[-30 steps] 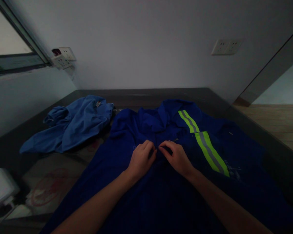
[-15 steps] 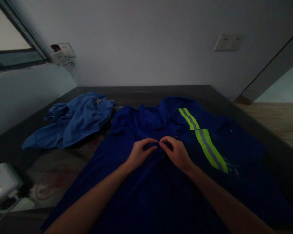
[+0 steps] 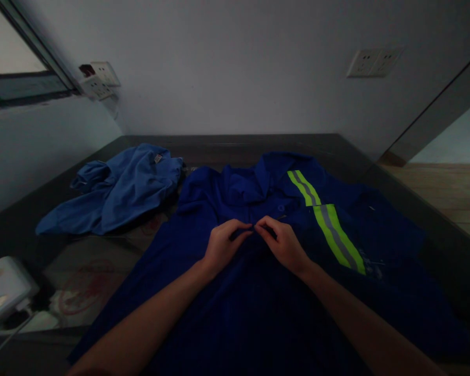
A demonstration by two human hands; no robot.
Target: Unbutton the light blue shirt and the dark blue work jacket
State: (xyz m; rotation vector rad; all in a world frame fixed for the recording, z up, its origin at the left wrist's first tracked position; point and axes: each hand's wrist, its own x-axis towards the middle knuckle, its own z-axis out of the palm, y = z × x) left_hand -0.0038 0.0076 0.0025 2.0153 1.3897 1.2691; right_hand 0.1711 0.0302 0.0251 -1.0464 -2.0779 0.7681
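Observation:
A dark blue work jacket with yellow-green and grey reflective strips lies spread out in front of me. Over its middle, my left hand and my right hand meet almost fingertip to fingertip. On each hand the thumb and forefinger are drawn together in a pinch. Whatever sits between the fingertips is too small and dark to make out. Just beyond my right hand, a small round fastener shows on the jacket.
A lighter blue garment lies crumpled at the left on the dark tabletop. Nearer me on that side is a white device with a cable. Wall sockets sit on the wall behind the table.
My hands stay pinched over the same part of the jacket, with a slightly wider gap between their fingertips. The view has tilted a little, and the round fastener now shows.

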